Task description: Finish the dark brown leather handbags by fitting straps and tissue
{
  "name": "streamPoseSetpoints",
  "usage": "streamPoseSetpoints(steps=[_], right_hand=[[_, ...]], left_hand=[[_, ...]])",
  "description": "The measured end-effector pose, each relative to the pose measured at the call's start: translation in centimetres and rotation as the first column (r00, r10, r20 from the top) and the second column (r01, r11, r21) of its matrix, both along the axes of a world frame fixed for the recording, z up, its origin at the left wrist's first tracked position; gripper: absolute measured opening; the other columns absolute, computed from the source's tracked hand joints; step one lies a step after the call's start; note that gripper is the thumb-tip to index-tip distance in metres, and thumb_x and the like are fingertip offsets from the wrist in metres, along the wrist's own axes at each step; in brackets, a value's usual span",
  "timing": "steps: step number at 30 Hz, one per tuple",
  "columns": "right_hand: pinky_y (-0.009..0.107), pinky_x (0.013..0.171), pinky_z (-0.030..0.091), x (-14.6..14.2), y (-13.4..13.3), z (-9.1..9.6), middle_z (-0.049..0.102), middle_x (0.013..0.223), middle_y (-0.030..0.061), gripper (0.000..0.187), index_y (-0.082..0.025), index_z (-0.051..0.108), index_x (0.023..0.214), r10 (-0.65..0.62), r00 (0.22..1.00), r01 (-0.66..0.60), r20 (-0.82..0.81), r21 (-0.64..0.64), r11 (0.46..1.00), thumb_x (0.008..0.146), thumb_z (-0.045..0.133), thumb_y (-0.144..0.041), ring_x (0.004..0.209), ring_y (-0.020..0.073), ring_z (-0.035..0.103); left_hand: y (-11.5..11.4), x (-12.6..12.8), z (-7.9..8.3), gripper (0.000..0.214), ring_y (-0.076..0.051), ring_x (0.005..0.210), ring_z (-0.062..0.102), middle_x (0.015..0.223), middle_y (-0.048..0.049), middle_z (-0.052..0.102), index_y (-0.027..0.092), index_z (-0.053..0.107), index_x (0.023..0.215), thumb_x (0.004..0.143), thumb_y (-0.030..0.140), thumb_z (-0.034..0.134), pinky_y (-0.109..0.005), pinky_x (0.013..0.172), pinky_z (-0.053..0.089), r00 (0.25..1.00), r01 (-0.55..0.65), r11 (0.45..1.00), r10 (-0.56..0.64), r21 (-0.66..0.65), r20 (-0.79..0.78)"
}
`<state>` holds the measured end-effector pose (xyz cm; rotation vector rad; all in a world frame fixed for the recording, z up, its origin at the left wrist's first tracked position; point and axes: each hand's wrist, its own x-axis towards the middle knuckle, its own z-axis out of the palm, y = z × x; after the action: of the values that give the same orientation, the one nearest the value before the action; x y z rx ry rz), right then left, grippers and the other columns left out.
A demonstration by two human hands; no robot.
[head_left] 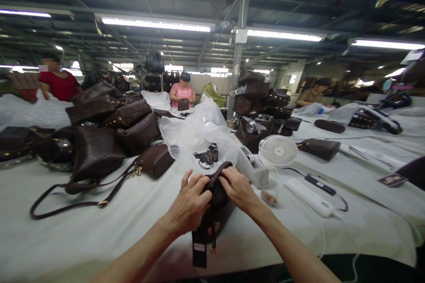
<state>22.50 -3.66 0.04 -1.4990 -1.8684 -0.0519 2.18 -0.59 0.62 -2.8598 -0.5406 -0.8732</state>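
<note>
Strip lights (156,24) hung over the white worktop (99,239), with a pile (109,128) of brown purses to my left and a fan (278,151) to my right. My left hand (191,205) and right hand (239,191) both gripped a small bag (217,196) resting just before me, fingers (199,181) curled tight on its top edge. It was dark brown, soft and creased, with a black tag (199,250) dangling below.

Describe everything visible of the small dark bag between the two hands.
The bag is small, dark brown, leather-like. It rests on the white table near the front edge. The left hand and right hand grip its top from both sides, where a dark rim arches up. A dark hang tag dangles from it over the edge.
</note>
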Motion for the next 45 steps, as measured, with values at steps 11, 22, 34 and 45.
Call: streamPoseSetpoints(steps=[11, 22, 34, 45], right_hand=[[0.029, 0.083, 0.045, 0.0, -0.6, -0.9, 0.055, 0.100, 0.0090, 0.024, -0.016, 0.059, 0.099, -0.008, 0.978, 0.013, 0.209, -0.020, 1.000, 0.084, 0.043, -0.004, 0.094, 0.0205, 0.054], [0.028, 0.066, 0.040, -0.4, 0.4, -1.4, 0.058, 0.093, 0.0104, 0.018, -0.016, 0.057, 0.090, -0.171, 0.900, 0.153, 0.400, 0.076, 0.985, 0.085, 0.044, -0.005, 0.082, 0.0214, 0.052], [0.031, 0.069, 0.039, 1.1, 1.2, -0.8, 0.060, 0.086, 0.0103, 0.024, -0.015, 0.062, 0.086, -0.091, 0.797, -0.025, 0.598, 0.184, 0.983, 0.094, 0.040, -0.010, 0.079, 0.0223, 0.052], [0.026, 0.062, 0.042, 1.4, 0.4, 3.2, 0.060, 0.070, 0.0017, 0.021, -0.020, 0.049, 0.074, -0.054, 0.997, 0.069, 0.051, -0.365, 0.928, 0.093, 0.041, -0.020, 0.067, 0.0164, 0.059]], left_hand=[[0.7, 0.3, 1.5, 0.017, -0.028, 0.131, 0.041, 0.121, -0.0071, 0.062, 0.021, 0.055, 0.091, 0.077, 0.013, 0.060, -0.057, 0.118, 0.002, 0.984, 0.133, 0.980, -0.149, -0.150, -0.103], [1.1, 0.5, 0.7, 0.015, -0.027, 0.125, 0.046, 0.101, -0.0052, 0.066, 0.021, 0.054, 0.089, 0.077, 0.013, 0.058, -0.056, 0.118, 0.002, 0.988, 0.113, 0.978, -0.130, -0.177, -0.086], [1.8, 0.9, 1.7, 0.016, -0.027, 0.111, 0.054, 0.082, -0.0011, 0.061, 0.021, 0.048, 0.082, 0.077, 0.012, 0.060, -0.060, 0.114, 0.014, 0.953, 0.159, 0.959, -0.212, -0.236, -0.218], [1.6, 0.3, -1.0, 0.028, -0.031, 0.137, 0.033, 0.135, -0.0075, 0.052, 0.022, 0.057, 0.097, 0.077, 0.003, 0.057, -0.065, 0.115, 0.012, 0.996, 0.092, 0.953, -0.087, -0.288, 0.030]])
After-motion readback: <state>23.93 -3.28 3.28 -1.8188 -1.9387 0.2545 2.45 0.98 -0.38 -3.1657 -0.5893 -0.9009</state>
